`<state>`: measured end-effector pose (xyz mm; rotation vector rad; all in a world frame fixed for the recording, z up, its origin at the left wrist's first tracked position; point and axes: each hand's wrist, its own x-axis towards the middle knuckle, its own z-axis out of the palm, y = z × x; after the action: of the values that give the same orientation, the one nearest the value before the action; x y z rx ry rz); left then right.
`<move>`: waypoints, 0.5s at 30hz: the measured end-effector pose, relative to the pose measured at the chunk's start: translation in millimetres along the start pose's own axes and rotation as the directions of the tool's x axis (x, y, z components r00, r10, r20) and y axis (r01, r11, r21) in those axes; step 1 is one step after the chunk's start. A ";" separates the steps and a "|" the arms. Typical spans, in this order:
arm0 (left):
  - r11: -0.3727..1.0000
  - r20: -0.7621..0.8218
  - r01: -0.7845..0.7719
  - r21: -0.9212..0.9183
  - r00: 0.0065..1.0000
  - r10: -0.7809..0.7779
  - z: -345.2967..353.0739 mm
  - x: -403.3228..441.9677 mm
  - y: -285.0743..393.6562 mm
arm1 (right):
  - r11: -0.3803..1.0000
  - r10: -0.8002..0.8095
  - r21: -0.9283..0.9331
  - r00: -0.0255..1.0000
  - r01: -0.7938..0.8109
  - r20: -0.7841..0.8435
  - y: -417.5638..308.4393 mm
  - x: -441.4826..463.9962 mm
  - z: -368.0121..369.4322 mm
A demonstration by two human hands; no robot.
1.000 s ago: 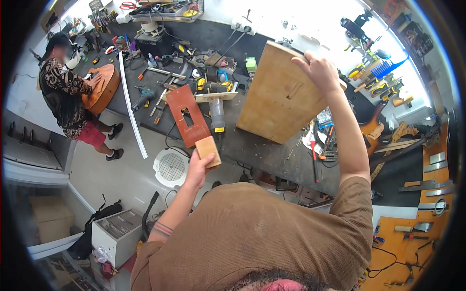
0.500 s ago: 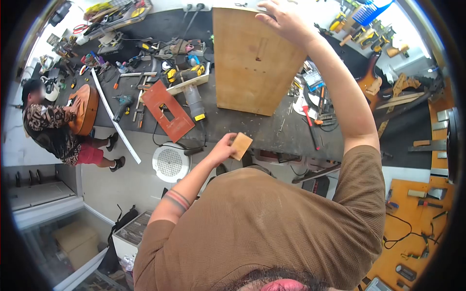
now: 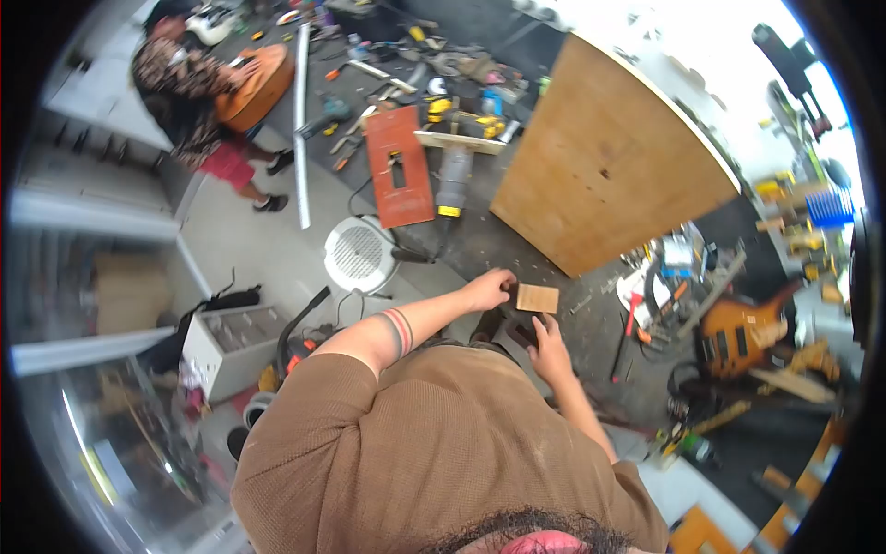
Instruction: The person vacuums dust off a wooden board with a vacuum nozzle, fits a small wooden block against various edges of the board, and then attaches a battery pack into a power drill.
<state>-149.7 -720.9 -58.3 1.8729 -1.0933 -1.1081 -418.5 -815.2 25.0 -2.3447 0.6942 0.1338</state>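
Note:
A small light-brown wooden block [image 3: 537,299] is in front of my body, near the front edge of the dark workbench [image 3: 600,337]. My left hand [image 3: 489,289] is at its left side with fingers curled in; the exact contact is blurred. Just below the block is my right hand [image 3: 549,349], fingers extended up toward its lower edge, holding nothing I can see. Beyond both hands, a large wooden panel [image 3: 614,166] stands on the bench with its broad face toward me.
A red-brown plate with a slot [image 3: 400,171] and a power tool [image 3: 453,180] lie left of the panel. Right of it are a red-handled tool [image 3: 629,323] and a sunburst guitar body [image 3: 738,337]. A white round stool [image 3: 360,257] stands left. Another person [image 3: 189,78] handles an acoustic guitar [image 3: 258,88].
My right hand has come down from the panel's top edge to beside the small block. My view has turned, so the bench appears rotated. The block remains by my left hand.

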 end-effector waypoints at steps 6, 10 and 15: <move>0.935 -0.063 0.320 0.155 0.947 -0.314 -48.7 -124.6 -85.3 | 0.991 0.064 -0.119 0.998 -0.067 -0.028 -9.7 16.4 23.5; 0.806 -0.177 0.554 0.208 0.832 -0.526 -89.2 -241.8 -180.2 | 0.976 0.116 -0.213 0.932 -0.043 0.345 -42.2 51.9 12.7; 0.644 -0.324 0.760 -0.088 0.590 -0.740 -118.3 -375.5 -247.9 | 0.932 -0.315 -0.026 0.847 0.360 0.429 -114.1 106.8 33.6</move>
<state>-70.2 -264.6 -102.4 2.5525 -0.0749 -1.1108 -265.6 -769.7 36.7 -2.3845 0.0573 0.5096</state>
